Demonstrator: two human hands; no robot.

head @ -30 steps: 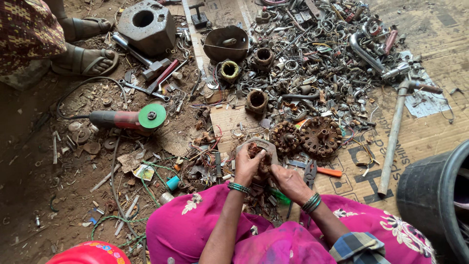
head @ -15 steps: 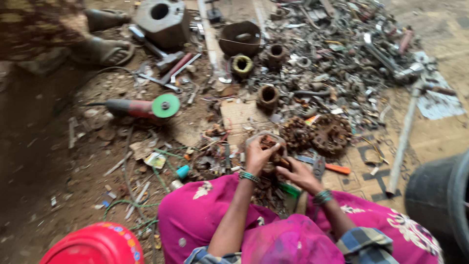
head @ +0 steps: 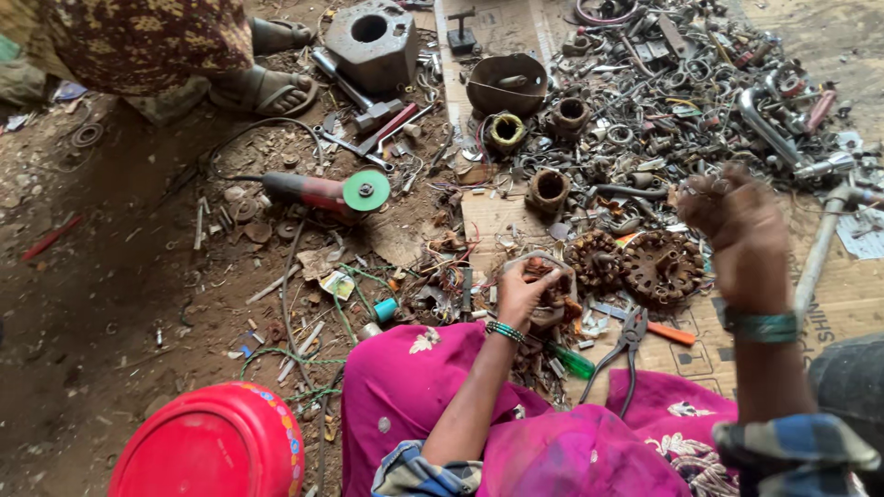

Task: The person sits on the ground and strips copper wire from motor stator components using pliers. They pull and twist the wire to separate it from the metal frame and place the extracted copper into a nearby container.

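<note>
Fingers (head: 539,276) of left hand (head: 523,293) curl around a rusty motor stator (head: 551,293) on the floor before the knees. Right hand (head: 737,216), closed in a loose fist, hangs raised over scrap pile (head: 663,101). Pliers (head: 626,345) lie just beside; bare dirt lies leftward.

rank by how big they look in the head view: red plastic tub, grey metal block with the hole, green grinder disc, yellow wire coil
1. red plastic tub, though it sits nearest the camera
2. grey metal block
3. green grinder disc and yellow wire coil look about alike
</note>
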